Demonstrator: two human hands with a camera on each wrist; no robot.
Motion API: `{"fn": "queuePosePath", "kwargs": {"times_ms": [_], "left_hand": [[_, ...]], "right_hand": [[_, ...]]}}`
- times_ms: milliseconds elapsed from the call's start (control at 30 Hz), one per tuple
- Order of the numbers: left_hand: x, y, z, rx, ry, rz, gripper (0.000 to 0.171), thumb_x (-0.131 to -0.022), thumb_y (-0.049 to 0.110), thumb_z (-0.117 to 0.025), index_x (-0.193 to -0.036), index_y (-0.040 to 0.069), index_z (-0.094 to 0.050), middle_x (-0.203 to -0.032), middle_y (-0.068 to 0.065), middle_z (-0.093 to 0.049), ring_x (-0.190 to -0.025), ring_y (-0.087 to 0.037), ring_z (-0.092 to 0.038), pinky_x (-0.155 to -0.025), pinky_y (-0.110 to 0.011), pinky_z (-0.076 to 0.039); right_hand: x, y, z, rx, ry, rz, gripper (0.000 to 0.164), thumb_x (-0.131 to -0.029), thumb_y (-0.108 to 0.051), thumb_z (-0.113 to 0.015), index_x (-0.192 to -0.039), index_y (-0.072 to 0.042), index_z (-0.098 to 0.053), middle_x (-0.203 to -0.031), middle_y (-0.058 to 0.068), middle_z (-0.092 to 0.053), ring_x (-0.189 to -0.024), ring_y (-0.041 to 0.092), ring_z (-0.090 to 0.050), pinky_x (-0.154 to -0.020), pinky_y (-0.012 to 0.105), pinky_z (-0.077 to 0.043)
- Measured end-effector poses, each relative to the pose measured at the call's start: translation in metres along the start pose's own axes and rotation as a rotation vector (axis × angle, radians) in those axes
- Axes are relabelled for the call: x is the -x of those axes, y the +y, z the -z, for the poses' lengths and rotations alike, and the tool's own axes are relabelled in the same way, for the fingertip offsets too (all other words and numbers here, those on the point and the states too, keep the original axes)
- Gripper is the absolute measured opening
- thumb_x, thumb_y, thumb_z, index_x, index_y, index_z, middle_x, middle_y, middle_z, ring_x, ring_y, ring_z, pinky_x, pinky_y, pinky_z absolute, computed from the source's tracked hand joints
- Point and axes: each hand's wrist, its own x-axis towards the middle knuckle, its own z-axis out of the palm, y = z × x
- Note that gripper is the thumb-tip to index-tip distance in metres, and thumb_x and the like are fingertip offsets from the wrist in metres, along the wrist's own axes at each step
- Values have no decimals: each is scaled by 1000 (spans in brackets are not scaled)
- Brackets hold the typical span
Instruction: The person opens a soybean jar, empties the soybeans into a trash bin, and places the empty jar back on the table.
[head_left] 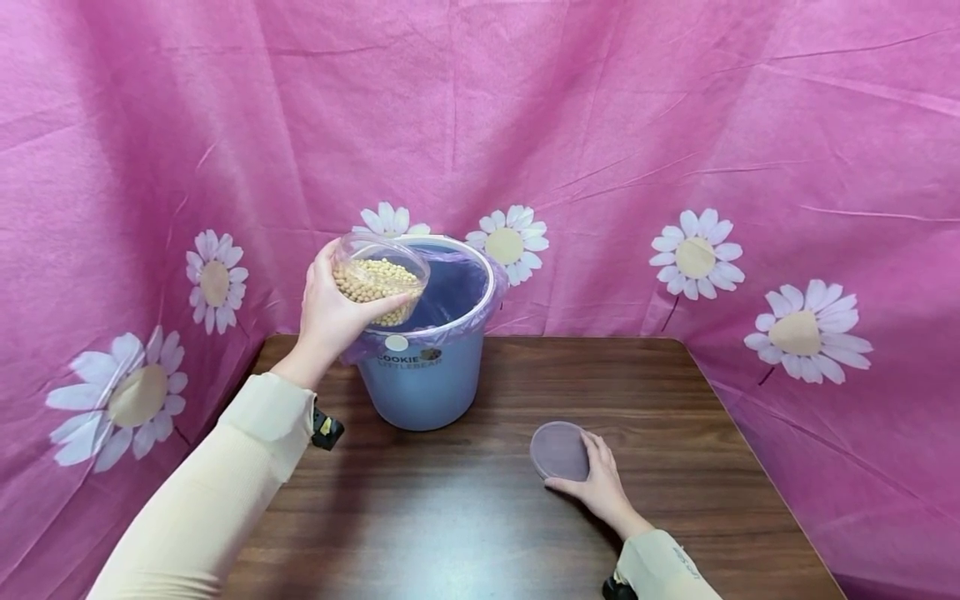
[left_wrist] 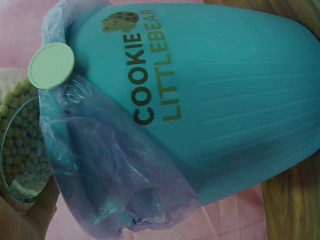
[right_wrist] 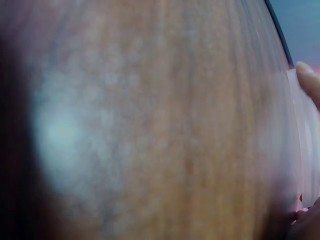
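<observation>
My left hand [head_left: 330, 304] grips a clear round plastic jar [head_left: 378, 247] from its near left side, thumb across the front. Pale yellow round beans [head_left: 382, 279] fill much of it. Tilted to the right, the jar overlaps the left rim of a blue bin [head_left: 423, 387]. A thin purple bag [left_wrist: 115, 160] lines this bin and folds over its rim under a white ring. At the right, my right hand [head_left: 600, 483] holds a round translucent lid [head_left: 557, 452] by its edge, fingers and thumb on opposite sides, low over the table. The right wrist view catches only fingers and the lid's edge.
The bin stands at the back left of a brown wood-grain table [head_left: 600, 375]. A pink cloth [head_left: 585, 100] with white daisies hangs close behind the table and along both sides. A pale round tab [head_left: 396, 342] sits on the bin's front rim.
</observation>
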Motion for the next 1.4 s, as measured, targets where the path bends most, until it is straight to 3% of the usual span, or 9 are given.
{"fn": "queuePosePath", "kwargs": {"times_ms": [200,433,567,733,833,967,1167,1300,1400], "left_hand": [[-2,-2,-2,-31,-2,-6,117,-56,53,-93,-151,19,-33,-148,-13,-41,-135,-30,-41,-113,-52,-35],[-6,-5,-3,-70,15,-58,117,-55,48,-94,-150,14,-35,-147,-16,-43,-135,-33,-41,-112,-53,-35],[-8,-9,-5,-90,10,-86,118,-54,47,-95,-150,11,-35,-146,-17,-44,-135,-34,-40,-112,-53,-35],[-10,-10,-8,-119,-10,-102,119,-55,47,-95,-151,12,-34,-146,-18,-44,-136,-35,-39,-112,-54,-34],[-10,-10,-9,-136,-29,-98,119,-56,48,-94,-152,13,-32,-148,-17,-42,-137,-35,-38,-112,-54,-33],[-9,-11,-11,-144,-39,-103,120,-55,47,-94,-152,13,-32,-148,-17,-42,-137,-35,-38,-112,-54,-33],[-9,-12,-11,-157,-47,-114,121,-55,46,-94,-152,12,-31,-147,-18,-42,-136,-37,-38,-111,-55,-34],[-10,-13,-11,-165,-59,-117,123,-55,47,-94,-153,12,-30,-148,-18,-41,-137,-38,-37,-111,-55,-34],[-10,-13,-12,-175,-68,-130,123,-55,48,-94,-154,12,-30,-148,-17,-41,-137,-38,-37,-112,-55,-34]], "right_hand": [[1,-3,1,32,-35,1,113,-66,-44,-89,-149,6,-31,-154,31,-27,-147,51,-12,-116,67,-14],[-1,-6,6,43,-70,-7,112,-64,-42,-89,-149,6,-33,-157,35,-21,-148,53,-7,-119,65,-6],[-3,-8,9,10,-88,-43,108,-67,-41,-88,-149,4,-35,-158,34,-18,-149,52,-5,-119,66,-6],[-12,-16,17,-33,-63,-77,93,-77,-41,-81,-146,5,-40,-158,31,-24,-150,49,-6,-119,65,-12],[-20,-26,25,-61,-41,-80,84,-83,-40,-76,-146,4,-42,-156,31,-29,-149,46,-14,-119,61,-18],[-31,-44,37,-96,-22,-93,74,-89,-39,-70,-147,-2,-43,-154,30,-33,-140,45,-38,-114,58,-33],[-45,-75,54,-239,11,-80,61,-93,-34,-67,-143,-5,-49,-149,22,-47,-136,41,-45,-112,51,-39],[-54,-97,61,-337,36,-21,51,-95,-25,-66,-138,-1,-53,-137,21,-59,-127,32,-58,-105,33,-48],[-62,-115,67,-386,55,23,45,-96,-21,-65,-134,-1,-57,-127,21,-66,-108,13,-66,-92,17,-49]]}}
